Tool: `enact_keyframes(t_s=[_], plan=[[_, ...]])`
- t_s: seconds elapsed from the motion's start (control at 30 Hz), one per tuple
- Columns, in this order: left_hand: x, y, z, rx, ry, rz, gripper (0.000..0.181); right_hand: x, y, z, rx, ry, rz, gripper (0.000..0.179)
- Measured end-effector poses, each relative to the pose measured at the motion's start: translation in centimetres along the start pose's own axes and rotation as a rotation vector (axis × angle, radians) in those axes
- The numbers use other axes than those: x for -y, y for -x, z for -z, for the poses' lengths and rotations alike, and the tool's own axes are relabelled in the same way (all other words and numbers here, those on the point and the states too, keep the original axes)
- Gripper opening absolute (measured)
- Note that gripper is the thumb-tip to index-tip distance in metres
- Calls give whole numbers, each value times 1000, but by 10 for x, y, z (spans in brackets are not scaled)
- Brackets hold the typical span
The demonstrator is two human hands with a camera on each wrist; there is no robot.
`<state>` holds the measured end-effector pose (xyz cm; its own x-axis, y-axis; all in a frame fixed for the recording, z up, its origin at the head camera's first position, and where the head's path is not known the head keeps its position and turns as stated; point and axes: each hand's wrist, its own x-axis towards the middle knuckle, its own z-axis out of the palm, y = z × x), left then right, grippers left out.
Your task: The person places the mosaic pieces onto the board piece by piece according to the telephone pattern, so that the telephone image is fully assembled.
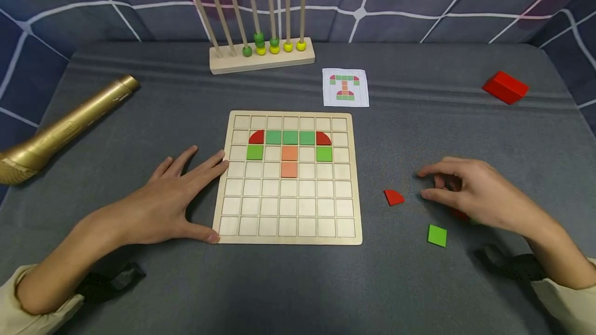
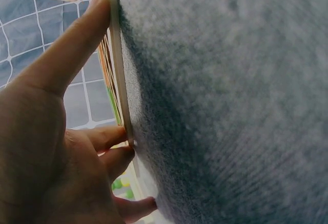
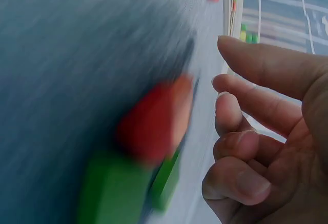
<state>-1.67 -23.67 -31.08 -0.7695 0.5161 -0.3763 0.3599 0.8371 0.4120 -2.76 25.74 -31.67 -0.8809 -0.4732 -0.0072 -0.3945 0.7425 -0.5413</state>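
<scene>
Nearest, a green square tile lies beside my right hand, thumb and forefinger apart, empty; a red piece and green pieces, blurred up close, sit mostly hidden below. My left hand, spread, touches the gridded pale wooden board between both.

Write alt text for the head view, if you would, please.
A person's left hand touches a gridded wooden board bearing red, green and orange tiles; the right hand is near loose tiles. A patterned card lies beyond the board.
</scene>
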Motion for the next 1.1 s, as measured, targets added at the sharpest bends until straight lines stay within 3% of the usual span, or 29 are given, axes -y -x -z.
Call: enact_keyframes(t_s=[0.23,0.37,0.67,0.8,1.1], plan=[[-1,0,0,-5,-2,2,122,-18,24,6,-18,57,-106,24],[0,-1,0,-3,-2,1,124,-21,27,6,-2,75,-85,21],[0,1,-1,4,-3,5,124,-16,18,1,-30,0,21,32],[1,1,-1,5,-8,5,124,-15,15,-1,-43,48,58,34],[0,0,0,6,-3,12,125,-19,20,4,-23,130,16,34]])
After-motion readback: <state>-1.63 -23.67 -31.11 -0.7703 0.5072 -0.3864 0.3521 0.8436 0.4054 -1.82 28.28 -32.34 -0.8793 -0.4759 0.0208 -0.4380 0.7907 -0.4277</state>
